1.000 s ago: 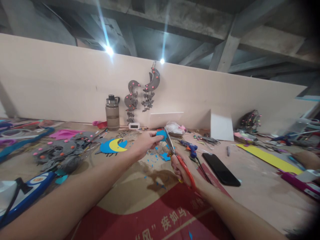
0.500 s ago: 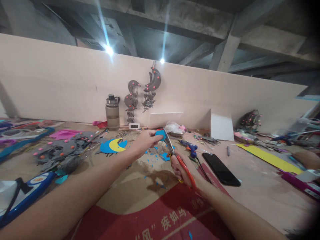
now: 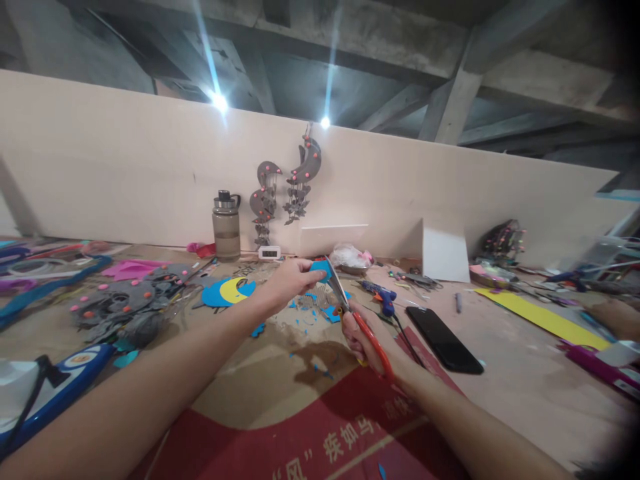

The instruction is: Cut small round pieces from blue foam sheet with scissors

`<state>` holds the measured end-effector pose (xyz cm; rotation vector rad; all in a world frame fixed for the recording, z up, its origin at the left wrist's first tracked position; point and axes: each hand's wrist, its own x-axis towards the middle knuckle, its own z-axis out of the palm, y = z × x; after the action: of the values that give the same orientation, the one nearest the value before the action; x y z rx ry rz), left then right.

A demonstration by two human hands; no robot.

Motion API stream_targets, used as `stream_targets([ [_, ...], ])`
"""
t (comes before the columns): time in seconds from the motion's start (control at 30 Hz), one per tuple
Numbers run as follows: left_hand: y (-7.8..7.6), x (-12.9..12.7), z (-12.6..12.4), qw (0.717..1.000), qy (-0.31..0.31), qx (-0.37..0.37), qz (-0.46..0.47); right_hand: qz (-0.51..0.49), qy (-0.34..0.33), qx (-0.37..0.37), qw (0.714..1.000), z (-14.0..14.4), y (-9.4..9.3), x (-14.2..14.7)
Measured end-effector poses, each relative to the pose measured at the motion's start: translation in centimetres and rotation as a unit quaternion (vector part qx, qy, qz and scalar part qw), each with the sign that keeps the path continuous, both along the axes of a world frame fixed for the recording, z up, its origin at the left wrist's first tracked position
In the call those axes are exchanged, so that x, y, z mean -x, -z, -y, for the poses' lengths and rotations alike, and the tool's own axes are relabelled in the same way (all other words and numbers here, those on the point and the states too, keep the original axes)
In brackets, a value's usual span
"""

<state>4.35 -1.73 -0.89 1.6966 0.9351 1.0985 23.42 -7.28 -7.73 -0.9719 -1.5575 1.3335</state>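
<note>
Between the thumb and fingers of my left hand (image 3: 290, 283) is a small blue felt-like piece (image 3: 321, 268). My right hand (image 3: 361, 337) is wrapped round the handles of red-handled scissors (image 3: 373, 341), whose metal blades point up and away, right at the blue piece's edge. Whether the blades are closed on it I cannot tell. Below my hands, blue scraps (image 3: 330, 313) lie scattered on the cardboard (image 3: 270, 387). To the left of my left hand rests a blue shape with a yellow crescent (image 3: 233, 291) on it.
A bottle (image 3: 226, 227) and a small clock (image 3: 269, 253) stand at the back. On the right lie a blue glue gun (image 3: 385, 299), a black phone (image 3: 444, 339) and a yellow strip (image 3: 540, 317). Grey crescent decorations (image 3: 307, 160) hang on the partition. Another person's hand (image 3: 617, 317) shows at far right.
My hands, the blue piece and the scissors hold nearly the same place. The whole view has shifted very slightly. At far right, the other person's hand has moved a little.
</note>
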Motion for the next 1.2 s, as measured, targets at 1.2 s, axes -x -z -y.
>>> stream_targets([
  [1.2, 0.78, 0.06, -0.79, 1.000, 0.012, -0.001, -0.015, -0.023, 0.013, 0.029, 0.999, -0.11, -0.04, 0.23],
])
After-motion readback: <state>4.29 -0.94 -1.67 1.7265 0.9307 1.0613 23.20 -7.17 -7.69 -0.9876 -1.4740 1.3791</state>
